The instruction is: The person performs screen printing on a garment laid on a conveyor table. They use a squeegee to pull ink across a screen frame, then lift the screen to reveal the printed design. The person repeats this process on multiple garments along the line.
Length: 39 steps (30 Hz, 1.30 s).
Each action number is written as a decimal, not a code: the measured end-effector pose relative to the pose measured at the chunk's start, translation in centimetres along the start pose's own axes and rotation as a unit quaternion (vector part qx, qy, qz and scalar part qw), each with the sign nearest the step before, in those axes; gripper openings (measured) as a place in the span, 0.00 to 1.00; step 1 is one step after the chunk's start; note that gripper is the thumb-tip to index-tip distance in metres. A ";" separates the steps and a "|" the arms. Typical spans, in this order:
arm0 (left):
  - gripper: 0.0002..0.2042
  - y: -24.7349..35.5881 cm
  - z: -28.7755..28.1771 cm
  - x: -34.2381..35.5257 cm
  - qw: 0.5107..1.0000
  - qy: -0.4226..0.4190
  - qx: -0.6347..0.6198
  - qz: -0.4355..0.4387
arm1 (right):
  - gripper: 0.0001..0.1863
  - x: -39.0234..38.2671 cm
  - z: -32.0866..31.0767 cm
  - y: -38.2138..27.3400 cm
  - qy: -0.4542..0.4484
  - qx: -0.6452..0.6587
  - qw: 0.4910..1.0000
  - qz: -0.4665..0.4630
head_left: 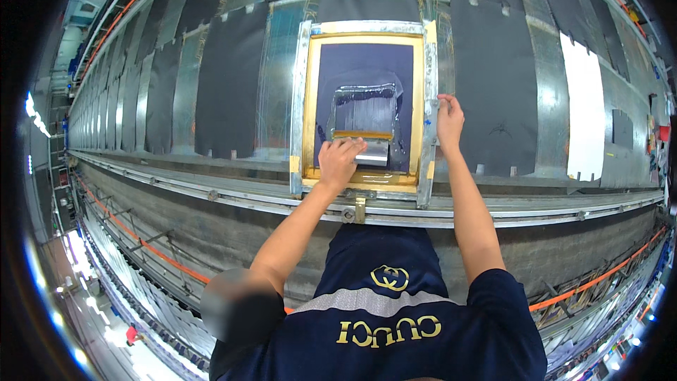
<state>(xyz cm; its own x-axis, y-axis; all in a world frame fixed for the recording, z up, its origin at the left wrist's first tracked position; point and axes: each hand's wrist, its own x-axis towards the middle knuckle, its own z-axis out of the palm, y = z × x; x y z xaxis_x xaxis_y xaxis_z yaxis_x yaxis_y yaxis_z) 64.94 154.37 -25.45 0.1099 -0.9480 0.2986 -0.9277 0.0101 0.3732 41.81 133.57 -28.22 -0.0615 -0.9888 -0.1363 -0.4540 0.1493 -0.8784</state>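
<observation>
A screen printing frame (429, 141) lies on the long table in front of me, metal-edged with a yellow inner border. Its dark purple mesh (342, 63) carries a glossy, clear-looking smear of ink (365, 89) around a rectangular patch. My left hand (338, 162) is closed over the handle of a squeegee (372, 152), which rests across the mesh below that patch. The squeegee's left end is hidden under my fingers. At the frame's right side, my right hand (450, 123) has its fingers curled and pinched at the outer edge.
Dark grey sheets (490, 85) lie in rows along the metal table, with a white sheet (584, 109) to the right. A metal rail (536, 213) runs along the near edge, and a small bracket (360, 210) sits against it below the frame.
</observation>
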 end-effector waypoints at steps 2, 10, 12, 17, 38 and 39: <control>0.23 -1.0 0.0 3.6 0.999 -0.031 0.005 -0.028 | 0.10 -0.1 -0.1 -0.3 0.002 0.002 0.999 -0.032; 0.15 -2.5 2.3 8.4 0.998 -0.032 0.024 -0.048 | 0.10 0.5 0.1 1.7 -0.001 0.013 0.999 -0.035; 0.18 -1.4 2.0 4.6 0.999 -0.043 0.016 -0.027 | 0.10 0.6 0.2 2.2 -0.008 0.020 0.999 -0.027; 0.20 1.6 0.1 -2.3 1.000 -0.024 0.013 0.015 | 0.10 1.0 -0.5 1.0 -0.042 -0.004 0.998 0.045; 0.27 -34.7 -21.1 -16.3 0.997 -0.045 -0.021 -0.059 | 0.10 -20.5 37.4 -16.2 -0.033 0.052 0.996 -0.070; 0.27 -36.0 -21.7 -16.7 0.997 -0.041 -0.019 -0.060 | 0.10 -21.1 38.7 -16.7 -0.035 0.048 0.997 -0.058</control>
<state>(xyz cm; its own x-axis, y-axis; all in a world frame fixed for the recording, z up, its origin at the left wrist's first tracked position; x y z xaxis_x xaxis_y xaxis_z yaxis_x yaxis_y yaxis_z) 104.25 176.72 -24.84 0.1873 -0.9662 0.1770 -0.8953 -0.0937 0.4355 85.07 152.19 -28.36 0.0494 -0.9970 -0.0596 -0.3664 0.0374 -0.9297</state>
